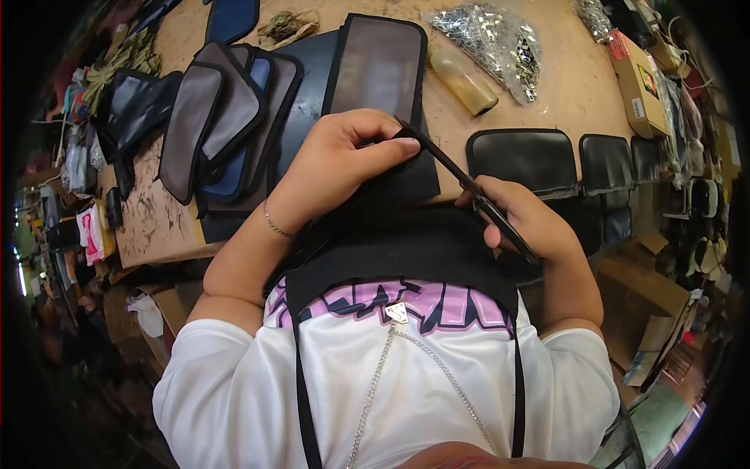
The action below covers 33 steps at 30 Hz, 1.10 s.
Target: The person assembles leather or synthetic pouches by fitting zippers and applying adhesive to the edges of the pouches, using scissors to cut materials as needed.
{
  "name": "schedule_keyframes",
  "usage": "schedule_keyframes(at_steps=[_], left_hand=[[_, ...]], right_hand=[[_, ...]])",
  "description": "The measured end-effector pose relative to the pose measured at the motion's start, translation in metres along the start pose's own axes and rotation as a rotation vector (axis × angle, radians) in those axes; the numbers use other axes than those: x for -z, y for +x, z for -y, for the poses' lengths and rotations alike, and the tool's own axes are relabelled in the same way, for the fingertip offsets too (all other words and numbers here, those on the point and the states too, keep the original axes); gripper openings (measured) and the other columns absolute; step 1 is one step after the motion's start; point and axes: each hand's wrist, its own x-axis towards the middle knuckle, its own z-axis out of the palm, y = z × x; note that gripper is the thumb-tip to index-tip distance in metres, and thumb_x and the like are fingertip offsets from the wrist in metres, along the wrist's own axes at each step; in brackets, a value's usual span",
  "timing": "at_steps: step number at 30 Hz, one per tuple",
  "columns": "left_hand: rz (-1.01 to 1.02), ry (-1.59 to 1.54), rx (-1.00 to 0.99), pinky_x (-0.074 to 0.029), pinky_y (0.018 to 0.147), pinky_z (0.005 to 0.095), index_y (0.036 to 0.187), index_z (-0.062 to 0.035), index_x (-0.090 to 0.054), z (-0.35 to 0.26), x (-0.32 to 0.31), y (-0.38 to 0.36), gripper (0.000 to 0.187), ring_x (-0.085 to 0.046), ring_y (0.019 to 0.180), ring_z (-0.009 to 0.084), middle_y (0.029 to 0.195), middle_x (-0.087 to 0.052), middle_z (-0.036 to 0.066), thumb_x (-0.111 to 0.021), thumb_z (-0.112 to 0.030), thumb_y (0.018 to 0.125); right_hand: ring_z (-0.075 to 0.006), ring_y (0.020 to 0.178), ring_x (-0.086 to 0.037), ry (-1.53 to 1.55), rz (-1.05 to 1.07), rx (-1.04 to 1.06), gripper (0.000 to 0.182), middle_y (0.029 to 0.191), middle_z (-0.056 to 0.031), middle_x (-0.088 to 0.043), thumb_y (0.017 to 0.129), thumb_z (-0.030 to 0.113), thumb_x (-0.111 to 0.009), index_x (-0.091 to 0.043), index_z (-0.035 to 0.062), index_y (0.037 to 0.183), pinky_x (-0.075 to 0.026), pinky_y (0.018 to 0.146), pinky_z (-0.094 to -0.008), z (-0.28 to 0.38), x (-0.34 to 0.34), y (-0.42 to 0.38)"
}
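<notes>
My left hand [336, 160] pinches the edge of a black fabric pouch [402, 184] that lies at the near edge of the table and hangs over into my lap. My right hand [523, 219] grips black scissors [461, 178]; their blades point up and left, and the tip sits right at my left thumb and forefinger on the pouch's edge. A flat pouch with a grey mesh panel and black trim [379, 66] lies just beyond my left hand.
A fanned stack of grey and blue pouches [226, 109] lies at left. Black pouches [519, 160] line the right side. A tan bottle [465, 82], a bag of metal parts [492, 39] and a cardboard box [637, 82] sit farther back.
</notes>
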Motion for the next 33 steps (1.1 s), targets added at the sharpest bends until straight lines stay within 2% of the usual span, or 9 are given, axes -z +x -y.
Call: schedule_keyframes(at_steps=[5, 11, 14, 17, 19, 20, 23, 26, 33], left_hand=[[-0.005, 0.025, 0.011, -0.04, 0.07, 0.0206, 0.084, 0.0014, -0.069, 0.005, 0.002, 0.001, 0.013, -0.052, 0.077, 0.0046, 0.082, -0.061, -0.002, -0.068, -0.01, 0.09], [0.028, -0.004, 0.049, -0.04, 0.07, 0.0204, 0.086, 0.0016, -0.07, 0.008, 0.003, 0.003, 0.013, -0.052, 0.077, 0.005, 0.084, -0.062, -0.001, -0.069, -0.011, 0.09], [0.026, 0.007, 0.052, -0.04, 0.07, 0.0207, 0.086, 0.0017, -0.07, 0.008, 0.004, 0.003, 0.014, -0.052, 0.077, 0.005, 0.084, -0.062, -0.001, -0.069, -0.011, 0.09], [-0.059, -0.013, 0.001, -0.04, 0.063, 0.0193, 0.081, -0.0002, -0.068, 0.009, 0.0, 0.003, 0.016, -0.051, 0.071, 0.0016, 0.076, -0.06, -0.006, -0.073, -0.014, 0.088], [-0.087, -0.028, -0.05, -0.042, 0.065, 0.0197, 0.083, -0.0006, -0.068, 0.016, -0.003, 0.005, 0.015, -0.052, 0.073, 0.0024, 0.078, -0.062, -0.005, -0.073, -0.014, 0.088], [-0.1, -0.036, -0.074, -0.043, 0.067, 0.02, 0.084, -0.0008, -0.068, 0.018, -0.004, 0.006, 0.015, -0.053, 0.075, 0.0028, 0.08, -0.062, -0.005, -0.073, -0.014, 0.088], [-0.073, 0.081, -0.088, -0.042, 0.075, 0.0177, 0.094, -0.0012, -0.064, 0.018, -0.002, 0.005, 0.009, -0.053, 0.082, 0.0023, 0.087, -0.06, -0.005, -0.066, -0.01, 0.093], [-0.048, 0.054, -0.129, -0.042, 0.074, 0.017, 0.096, -0.002, -0.063, 0.016, 0.002, 0.002, 0.009, -0.052, 0.082, 0.0018, 0.087, -0.059, -0.005, -0.066, -0.01, 0.093], [0.09, -0.044, 0.026, -0.041, 0.074, 0.0177, 0.095, -0.002, -0.063, 0.013, 0.007, -0.008, 0.01, -0.051, 0.082, 0.0017, 0.087, -0.059, -0.005, -0.067, -0.011, 0.094]], right_hand=[[-0.0175, 0.07, -0.051, -0.054, -0.022, -0.005, 0.063, 0.074, -0.0093, -0.052, 0.072, 0.046, -0.084, -0.059, -0.0022, 0.105, -0.044, 0.066, -0.0332, 0.001, 0.0, 0.004], [-0.0162, 0.065, -0.051, -0.212, -0.061, -0.012, 0.039, 0.069, -0.0102, -0.057, 0.074, 0.027, -0.082, -0.059, -0.0008, 0.089, -0.044, 0.063, -0.0331, 0.002, -0.001, 0.003], [-0.0132, 0.065, -0.051, -0.044, -0.103, -0.119, 0.033, 0.068, -0.0076, -0.06, 0.073, 0.021, -0.081, -0.058, 0.0005, 0.084, -0.044, 0.063, -0.0305, 0.0, -0.003, 0.0], [-0.0053, 0.062, -0.048, -0.101, -0.167, 0.016, 0.057, 0.069, 0.0027, -0.054, 0.073, 0.047, -0.085, -0.061, 0.0007, 0.096, -0.037, 0.057, -0.0219, -0.019, 0.0, 0.003], [-0.0084, 0.07, -0.055, 0.014, -0.322, 0.025, 0.033, 0.07, -0.0002, -0.057, 0.076, 0.022, -0.084, -0.06, 0.0027, 0.086, -0.044, 0.065, -0.025, -0.006, -0.008, 0.011], [-0.0082, 0.073, -0.056, 0.316, -0.352, 0.115, 0.035, 0.076, 0.0022, -0.058, 0.078, 0.025, -0.085, -0.061, 0.0046, 0.094, -0.045, 0.066, -0.0238, -0.002, -0.018, 0.019], [-0.0081, 0.081, -0.058, 0.397, -0.392, 0.193, 0.036, 0.088, -0.0005, -0.061, 0.075, 0.015, -0.085, -0.06, 0.0054, 0.098, -0.048, 0.072, -0.0238, 0.021, -0.034, 0.047], [-0.0085, 0.079, -0.057, 0.358, -0.55, 0.248, 0.031, 0.087, -0.0001, -0.06, 0.077, 0.011, -0.082, -0.059, 0.0053, 0.097, -0.047, 0.071, -0.0244, 0.032, -0.045, 0.066], [-0.0092, 0.08, -0.058, 0.56, -0.396, 0.25, 0.03, 0.087, -0.0014, -0.06, 0.077, 0.003, -0.077, -0.055, 0.0062, 0.098, -0.048, 0.071, -0.0246, 0.033, -0.04, 0.059]])
